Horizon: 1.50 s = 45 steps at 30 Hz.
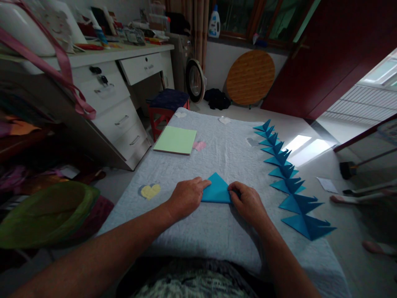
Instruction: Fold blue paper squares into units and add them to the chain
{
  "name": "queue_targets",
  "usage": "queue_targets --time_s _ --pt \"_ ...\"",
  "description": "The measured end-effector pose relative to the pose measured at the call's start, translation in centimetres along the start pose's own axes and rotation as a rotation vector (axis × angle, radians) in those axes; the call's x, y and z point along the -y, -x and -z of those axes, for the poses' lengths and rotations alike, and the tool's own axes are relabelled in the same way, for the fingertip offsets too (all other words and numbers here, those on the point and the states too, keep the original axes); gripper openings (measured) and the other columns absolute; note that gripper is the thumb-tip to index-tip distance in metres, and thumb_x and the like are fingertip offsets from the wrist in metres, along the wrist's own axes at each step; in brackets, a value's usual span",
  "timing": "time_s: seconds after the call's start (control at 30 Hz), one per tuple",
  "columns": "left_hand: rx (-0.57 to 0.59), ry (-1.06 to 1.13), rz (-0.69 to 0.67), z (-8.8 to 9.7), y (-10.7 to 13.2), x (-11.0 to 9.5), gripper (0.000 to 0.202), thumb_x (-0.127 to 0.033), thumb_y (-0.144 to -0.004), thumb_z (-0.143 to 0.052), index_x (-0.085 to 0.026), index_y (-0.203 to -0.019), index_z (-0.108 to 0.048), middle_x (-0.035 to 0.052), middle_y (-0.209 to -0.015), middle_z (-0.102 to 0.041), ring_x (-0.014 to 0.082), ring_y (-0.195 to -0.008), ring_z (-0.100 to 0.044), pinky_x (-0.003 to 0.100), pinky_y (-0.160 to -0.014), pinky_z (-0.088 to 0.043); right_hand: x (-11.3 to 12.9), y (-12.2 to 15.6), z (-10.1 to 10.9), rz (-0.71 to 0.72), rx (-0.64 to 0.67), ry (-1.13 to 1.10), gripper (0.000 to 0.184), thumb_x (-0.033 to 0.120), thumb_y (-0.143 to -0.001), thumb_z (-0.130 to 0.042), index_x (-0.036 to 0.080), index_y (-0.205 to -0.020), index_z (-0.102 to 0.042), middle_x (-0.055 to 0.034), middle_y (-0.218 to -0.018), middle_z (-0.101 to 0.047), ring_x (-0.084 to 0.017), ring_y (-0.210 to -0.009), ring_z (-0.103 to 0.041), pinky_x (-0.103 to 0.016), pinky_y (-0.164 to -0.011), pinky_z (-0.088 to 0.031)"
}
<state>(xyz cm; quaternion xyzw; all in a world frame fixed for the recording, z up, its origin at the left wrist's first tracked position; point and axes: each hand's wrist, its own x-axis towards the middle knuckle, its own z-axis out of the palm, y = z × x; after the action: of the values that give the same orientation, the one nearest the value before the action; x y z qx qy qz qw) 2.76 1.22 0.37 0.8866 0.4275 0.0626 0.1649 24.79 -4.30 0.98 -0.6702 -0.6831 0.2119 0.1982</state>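
Observation:
A folded sheet of blue origami paper (216, 191) lies on the cloth in front of me, its point facing away and its straight edge towards me. My left hand (190, 195) is closed at the paper's left corner, with the index finger laid over the sloping edge. At the right corner, my right hand (245, 200) pinches the paper between thumb and bent fingers. Along the table's right side stands a row of several folded blue paper birds (290, 185). A stack of light green paper squares (175, 140) rests at the far left.
A pale quilted cloth with heart patches covers the table (173, 231). To the left are a white desk (119, 111) and a green-rimmed bin (46, 215). Beyond the table stand a stool (168, 99), a washing machine (195, 80) with its door ajar, and a round wooden tabletop (250, 77).

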Motion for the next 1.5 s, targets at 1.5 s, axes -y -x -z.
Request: queue_targets --time_s 1.5 --pt "0.015 -0.015 -0.215 0.5 0.3 1.2 0.037 -0.012 -0.092 -0.049 -0.027 -0.121 -0.065 0.0017 -0.099 -0.064 0.0161 -0.084 -0.063 0.025 -0.071 -0.048 -0.1 0.1 -0.1 0.006 -0.027 0.014 0.019 0.024 -0.085 -0.045 0.020 -0.088 -0.063 -0.0039 -0.081 -0.069 -0.020 -0.074 -0.061 -0.031 -0.072 -0.039"
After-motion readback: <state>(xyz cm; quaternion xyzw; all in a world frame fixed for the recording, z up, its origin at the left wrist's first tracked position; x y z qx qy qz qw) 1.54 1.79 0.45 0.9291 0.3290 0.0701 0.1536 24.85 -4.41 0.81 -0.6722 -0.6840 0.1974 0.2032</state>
